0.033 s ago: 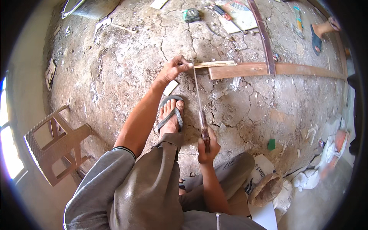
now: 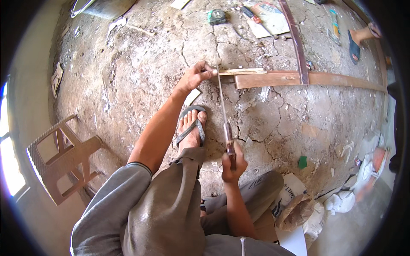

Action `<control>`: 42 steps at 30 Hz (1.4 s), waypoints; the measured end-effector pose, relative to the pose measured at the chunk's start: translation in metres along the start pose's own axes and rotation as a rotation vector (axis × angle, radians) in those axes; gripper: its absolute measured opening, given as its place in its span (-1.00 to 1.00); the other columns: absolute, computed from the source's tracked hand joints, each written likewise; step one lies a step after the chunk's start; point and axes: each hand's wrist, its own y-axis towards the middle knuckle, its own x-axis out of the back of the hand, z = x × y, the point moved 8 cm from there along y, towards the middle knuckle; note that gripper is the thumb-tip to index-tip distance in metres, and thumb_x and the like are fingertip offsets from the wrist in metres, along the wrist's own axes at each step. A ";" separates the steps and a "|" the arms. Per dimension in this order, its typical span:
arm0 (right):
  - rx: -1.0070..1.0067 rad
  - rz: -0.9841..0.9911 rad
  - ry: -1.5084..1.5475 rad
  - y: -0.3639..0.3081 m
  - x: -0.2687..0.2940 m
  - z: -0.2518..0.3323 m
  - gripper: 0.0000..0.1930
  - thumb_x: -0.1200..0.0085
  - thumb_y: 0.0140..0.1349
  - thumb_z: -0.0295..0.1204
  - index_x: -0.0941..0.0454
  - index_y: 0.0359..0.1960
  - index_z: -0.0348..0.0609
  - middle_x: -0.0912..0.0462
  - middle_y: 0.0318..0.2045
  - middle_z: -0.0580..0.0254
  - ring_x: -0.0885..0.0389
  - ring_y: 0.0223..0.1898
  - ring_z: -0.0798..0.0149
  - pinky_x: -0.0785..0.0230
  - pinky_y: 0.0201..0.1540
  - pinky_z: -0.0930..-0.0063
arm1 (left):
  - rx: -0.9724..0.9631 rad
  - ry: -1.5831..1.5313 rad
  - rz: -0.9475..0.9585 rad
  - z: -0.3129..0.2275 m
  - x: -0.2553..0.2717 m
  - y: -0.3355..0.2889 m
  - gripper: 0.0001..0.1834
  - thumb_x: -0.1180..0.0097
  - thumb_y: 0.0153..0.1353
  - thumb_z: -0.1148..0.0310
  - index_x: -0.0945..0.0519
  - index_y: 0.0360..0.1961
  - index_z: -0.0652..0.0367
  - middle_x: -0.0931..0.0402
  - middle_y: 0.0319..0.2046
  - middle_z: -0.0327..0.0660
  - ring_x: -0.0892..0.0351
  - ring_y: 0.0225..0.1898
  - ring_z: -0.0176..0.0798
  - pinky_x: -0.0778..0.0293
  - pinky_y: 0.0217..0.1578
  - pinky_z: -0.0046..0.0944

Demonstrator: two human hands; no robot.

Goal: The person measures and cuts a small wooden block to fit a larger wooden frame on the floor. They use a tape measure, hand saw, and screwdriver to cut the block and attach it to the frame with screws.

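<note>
Wooden strip (image 2: 243, 71) lies along the far edge of a brown beam (image 2: 273, 80), its left end pinched in our left hand (image 2: 195, 78); our right hand (image 2: 234, 165) grips a long-bladed tool (image 2: 223, 102) crossing it.

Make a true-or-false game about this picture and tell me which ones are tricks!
1. The right hand grips the handle of a long-bladed tool. True.
2. The left hand is holding a cup. False: its fingers pinch the left end of a thin wooden strip.
3. A tape measure lies on the floor beyond the hands. True.
4. The brown stool is on the person's right. False: it is on the person's left.
5. The left foot wears a flip-flop. True.
6. The small square scrap to the right is blue. False: it is green.
</note>
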 end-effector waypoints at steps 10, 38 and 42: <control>-0.371 0.231 -0.067 -0.007 -0.004 -0.056 -0.35 -0.23 0.34 -0.47 -0.33 0.43 -0.44 -0.69 -0.22 0.10 -0.64 -0.26 0.34 -0.53 -0.15 0.38 | -0.018 1.029 0.087 -0.003 -0.012 0.019 -0.81 -0.29 0.21 0.37 -0.75 -0.17 0.16 -0.73 -0.28 0.03 -0.77 -0.22 0.06 -0.69 -0.15 0.03; -0.323 0.031 -0.403 -0.067 0.035 -0.003 -0.51 -0.28 0.35 -0.38 -0.56 0.28 -0.32 -0.78 -0.34 0.06 -0.68 -0.40 0.36 -0.53 -0.25 0.43 | -0.155 1.045 -0.156 -0.011 -0.013 0.003 -0.85 -0.33 0.23 0.20 -0.72 -0.31 0.00 -0.71 -0.43 -0.06 -0.75 -0.33 0.13 -0.66 -0.28 0.09; -0.439 0.112 -0.385 -0.013 0.016 -0.014 -0.53 -0.25 0.38 -0.36 -0.58 0.26 -0.32 -0.78 -0.31 0.04 -0.67 -0.39 0.36 -0.53 -0.24 0.41 | -0.146 1.027 -0.163 -0.013 -0.011 0.005 -0.86 -0.32 0.23 0.21 -0.71 -0.34 0.02 -0.71 -0.43 -0.05 -0.75 -0.32 0.14 -0.66 -0.29 0.11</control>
